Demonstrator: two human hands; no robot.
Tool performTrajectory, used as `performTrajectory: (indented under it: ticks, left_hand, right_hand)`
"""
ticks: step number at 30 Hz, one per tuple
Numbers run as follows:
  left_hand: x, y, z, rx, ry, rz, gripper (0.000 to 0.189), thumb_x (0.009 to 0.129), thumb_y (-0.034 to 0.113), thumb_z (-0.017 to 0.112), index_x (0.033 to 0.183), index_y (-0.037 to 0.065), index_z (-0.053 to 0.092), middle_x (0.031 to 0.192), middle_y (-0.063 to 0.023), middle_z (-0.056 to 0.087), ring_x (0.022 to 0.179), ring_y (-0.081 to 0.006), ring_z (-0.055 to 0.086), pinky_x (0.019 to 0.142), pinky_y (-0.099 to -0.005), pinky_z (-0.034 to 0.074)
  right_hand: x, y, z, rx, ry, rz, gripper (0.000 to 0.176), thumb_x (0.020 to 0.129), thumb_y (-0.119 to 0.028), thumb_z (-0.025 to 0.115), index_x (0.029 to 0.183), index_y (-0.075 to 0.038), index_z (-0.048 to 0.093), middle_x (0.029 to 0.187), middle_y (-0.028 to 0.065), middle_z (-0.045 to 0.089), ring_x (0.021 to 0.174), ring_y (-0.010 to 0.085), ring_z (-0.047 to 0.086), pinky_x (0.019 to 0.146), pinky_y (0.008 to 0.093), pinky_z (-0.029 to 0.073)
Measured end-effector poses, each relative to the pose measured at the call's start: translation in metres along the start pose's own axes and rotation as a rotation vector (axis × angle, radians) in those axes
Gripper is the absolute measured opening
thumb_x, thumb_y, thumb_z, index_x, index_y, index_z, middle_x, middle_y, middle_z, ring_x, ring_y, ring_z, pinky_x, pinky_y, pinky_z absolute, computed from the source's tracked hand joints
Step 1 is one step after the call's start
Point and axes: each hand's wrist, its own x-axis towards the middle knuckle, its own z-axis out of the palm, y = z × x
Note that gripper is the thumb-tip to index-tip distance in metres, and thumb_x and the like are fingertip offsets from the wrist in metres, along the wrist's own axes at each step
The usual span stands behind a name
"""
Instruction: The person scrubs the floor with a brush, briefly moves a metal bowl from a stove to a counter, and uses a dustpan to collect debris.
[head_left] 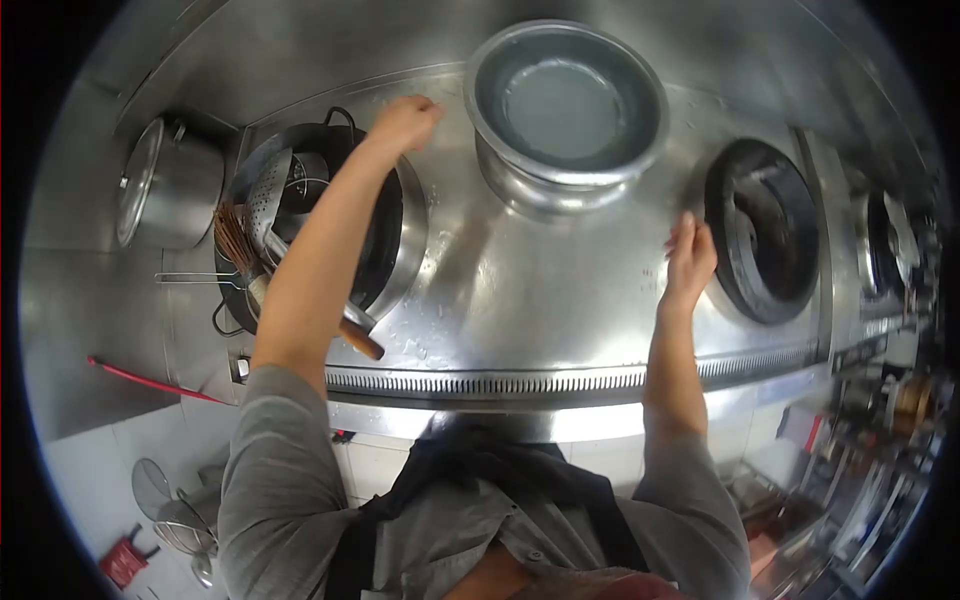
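Stretched over the wok (385, 235) at the left, my left hand (404, 124) has its fingers curled together near the wok's upper handle; whether anything is in them is too small to tell. My right hand (690, 262) is raised over the steel counter (540, 300), just left of the black burner ring (728, 235), its fingers loosely bent with nothing visible in them. A wide metal basin (565, 105) rests on a round steel base at the back, between my hands and touching neither. A perforated ladle (267, 200) and a bamboo brush (233, 240) lie in the wok, partly behind my left forearm.
A lidded steel pot (185, 190) stands at the far left. A slotted drain (480, 383) runs along the counter's front edge. Another burner (880, 245) is at the far right. A red hose (150, 379) hangs at the lower left. Shelves with utensils are at the lower right.
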Motion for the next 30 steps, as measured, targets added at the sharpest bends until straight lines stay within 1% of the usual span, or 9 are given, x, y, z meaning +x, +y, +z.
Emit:
performTrajectory:
  ticks: [3,8,10,15,17,18,20,22,30]
  left_hand:
    - [0.06,0.015,0.032,-0.067,0.056,-0.21,0.051,0.082,0.032,0.06,0.121,0.0,0.053,0.095,-0.0117,0.064,0.085,-0.0194,0.063,0.066,-0.0327,0.053]
    - [0.094,0.015,0.083,-0.33,0.238,-0.189,0.051,0.068,0.014,0.065,0.114,-0.006,0.053,0.1,-0.0244,0.063,0.085,-0.0324,0.066,0.068,-0.0375,0.055]
    - [0.114,-0.001,0.116,-0.227,0.613,-0.097,0.049,0.064,0.007,0.06,0.112,-0.006,0.054,0.102,-0.0264,0.062,0.092,-0.0379,0.063,0.077,-0.0402,0.053]
    - [0.059,0.026,0.09,-0.459,0.527,-0.158,0.03,0.062,0.005,0.061,0.091,-0.004,0.065,0.093,-0.0275,0.063,0.093,-0.0384,0.062,0.082,-0.0409,0.05]
    - [0.054,0.014,0.092,-0.516,0.545,-0.12,0.029,0.061,0.005,0.063,0.088,-0.006,0.065,0.091,-0.0271,0.063,0.091,-0.0371,0.063,0.081,-0.0406,0.051]
    - [0.044,0.017,0.085,-0.533,0.559,-0.134,0.027,0.062,0.005,0.064,0.087,-0.005,0.065,0.091,-0.0266,0.063,0.091,-0.0379,0.062,0.082,-0.0408,0.05]
    - [0.017,0.017,0.07,-0.537,0.707,-0.128,0.024,0.063,0.003,0.063,0.086,-0.004,0.066,0.092,-0.0257,0.064,0.091,-0.0395,0.062,0.081,-0.0418,0.051]
    - [-0.025,0.015,0.038,-0.591,0.595,-0.149,0.023,0.065,0.002,0.063,0.086,-0.005,0.066,0.091,-0.0258,0.064,0.09,-0.0377,0.063,0.079,-0.0404,0.053]
    - [-0.251,-0.025,-0.071,-0.692,0.539,-0.197,0.024,0.069,0.004,0.059,0.089,-0.01,0.063,0.093,-0.0257,0.064,0.091,-0.0366,0.063,0.077,-0.0387,0.053]
  right_hand:
    - [0.119,0.028,0.043,-0.208,-0.026,-0.176,0.043,0.092,-0.036,0.053,0.108,0.003,0.061,0.083,0.0114,0.063,0.068,0.0147,0.058,0.06,0.0259,0.047]
    - [0.219,0.067,0.107,-0.16,-0.252,0.095,0.059,0.083,-0.041,0.062,0.118,0.006,0.055,0.102,0.0202,0.062,0.09,0.028,0.06,0.088,0.0382,0.045]
    - [0.231,0.096,0.124,0.004,-0.111,0.185,0.055,0.079,-0.029,0.069,0.112,0.012,0.054,0.107,0.0193,0.061,0.097,0.0259,0.057,0.086,0.0344,0.043]
    - [0.176,0.029,0.09,0.155,-0.221,0.163,0.044,0.082,-0.023,0.064,0.111,0.009,0.058,0.109,0.0163,0.061,0.098,0.0263,0.055,0.091,0.0348,0.04]
    - [0.173,0.027,0.066,-0.159,-0.334,-0.254,0.037,0.089,-0.023,0.046,0.115,0.001,0.06,0.11,0.0175,0.061,0.104,0.0279,0.056,0.095,0.0369,0.04]
    - [0.147,-0.008,0.065,-0.152,-0.24,-0.138,0.039,0.09,-0.023,0.04,0.112,-0.001,0.062,0.114,0.0168,0.06,0.107,0.0281,0.055,0.096,0.0375,0.04]
    - [0.129,-0.047,0.05,-0.438,-0.264,-0.349,0.037,0.083,-0.021,0.049,0.108,0.003,0.063,0.115,0.0166,0.057,0.109,0.0268,0.052,0.099,0.0366,0.036]
    - [0.094,-0.102,0.047,-0.096,-0.189,-0.022,0.035,0.083,-0.018,0.05,0.107,0.004,0.062,0.112,0.0159,0.058,0.105,0.0265,0.053,0.096,0.0361,0.038]
    - [-0.052,-0.212,0.007,0.189,-0.394,0.067,0.037,0.076,-0.014,0.061,0.103,0.011,0.059,0.108,0.0202,0.057,0.097,0.029,0.056,0.086,0.0384,0.044]
